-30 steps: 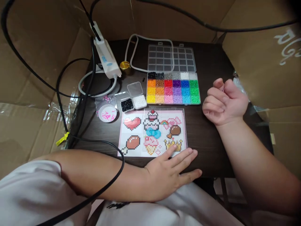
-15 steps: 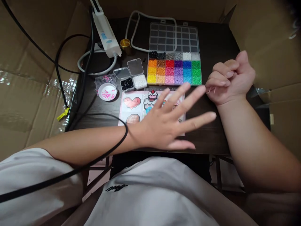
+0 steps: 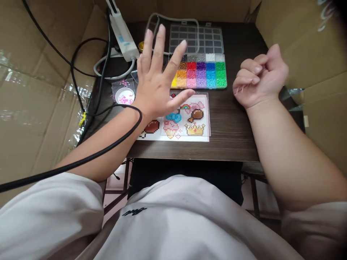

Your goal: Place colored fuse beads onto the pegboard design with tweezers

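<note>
My left hand [image 3: 158, 81] is raised above the table with its fingers spread and nothing in it. It covers part of the pattern sheet [image 3: 199, 133], which shows pixel pictures of a crown, a drumstick and an ice cream, and the left edge of the bead box [image 3: 201, 74]. My right hand [image 3: 261, 77] is held up at the right, palm turned up and fingers curled into a fist. Thin pinkish slivers show at its little-finger side; what they are, I cannot make out. A small white dish [image 3: 124, 95] with pink beads lies left of my left hand.
A clear pegboard [image 3: 116, 86] lies partly under the dish. At the back left stand a white power strip [image 3: 123, 39] and a gold cup [image 3: 141, 46]. A black cable [image 3: 108, 144] crosses over my left forearm. Cardboard walls [image 3: 292, 54] enclose the table [image 3: 230, 144].
My left hand has swung up and to the left, uncovering more of the pattern sheet and now hiding the small bead cases. My right hand stays curled, shifted slightly up and left in view.
</note>
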`<state>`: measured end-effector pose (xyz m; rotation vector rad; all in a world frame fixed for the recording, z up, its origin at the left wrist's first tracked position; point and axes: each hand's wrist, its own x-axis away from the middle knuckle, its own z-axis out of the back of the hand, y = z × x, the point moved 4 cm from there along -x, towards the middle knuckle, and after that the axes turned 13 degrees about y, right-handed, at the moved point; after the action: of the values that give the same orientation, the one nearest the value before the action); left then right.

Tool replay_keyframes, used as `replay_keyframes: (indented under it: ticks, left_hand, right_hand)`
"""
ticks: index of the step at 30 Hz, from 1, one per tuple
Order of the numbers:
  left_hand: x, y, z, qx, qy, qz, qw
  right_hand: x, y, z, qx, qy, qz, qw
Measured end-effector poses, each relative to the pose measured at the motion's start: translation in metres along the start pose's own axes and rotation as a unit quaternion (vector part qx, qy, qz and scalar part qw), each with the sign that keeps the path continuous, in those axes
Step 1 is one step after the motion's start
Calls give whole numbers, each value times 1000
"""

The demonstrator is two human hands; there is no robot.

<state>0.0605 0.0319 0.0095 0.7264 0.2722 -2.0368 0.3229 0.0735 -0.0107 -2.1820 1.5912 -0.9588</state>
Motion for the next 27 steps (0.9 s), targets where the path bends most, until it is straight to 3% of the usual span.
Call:
replay_keyframes:
  ticks: [7, 10, 14, 19, 27]
  left_hand:
    - [-2, -26, -1, -30, -4, -27, 999]
    - [-2, -32, 0, -47, -2, -25, 999]
    - [-1, -43, 5, 14, 102, 32, 994]
    - [0, -53, 3, 92, 209, 21, 973]
    - [1, -55, 6, 105, 260, -21, 960]
  right_hand:
    - [-18, -3, 19, -41, -139, 9, 989]
    - [-12, -3, 18, -27, -114, 44, 992]
    - [-3, 0, 13, -19, -42, 69, 997]
    - [-6, 1, 15, -46, -60, 53, 996]
    - [-6, 3, 16, -79, -52, 47, 994]
